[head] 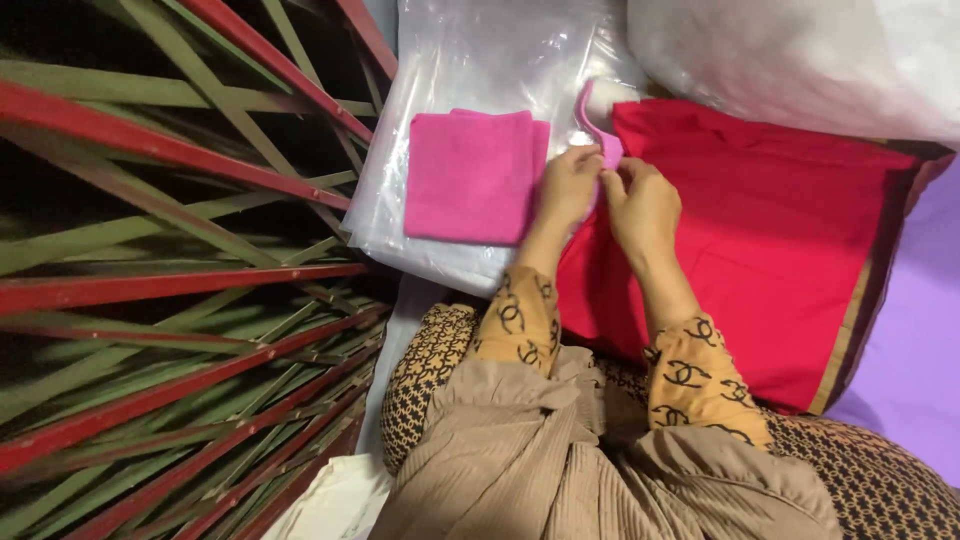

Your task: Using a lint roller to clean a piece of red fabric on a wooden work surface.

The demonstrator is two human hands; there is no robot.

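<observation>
My left hand and my right hand meet at a small pink strip of cloth, both pinching it near its lower end. The strip curls upward from my fingers. Just left of my left hand lies a folded pink cloth on a clear plastic sheet. Under and to the right of my hands spreads a large red cloth with a gold border.
Red and green crossed slats fill the left side. A white plastic-wrapped bundle sits at the top right. Purple fabric shows at the right edge. A pale cloth lies at the bottom.
</observation>
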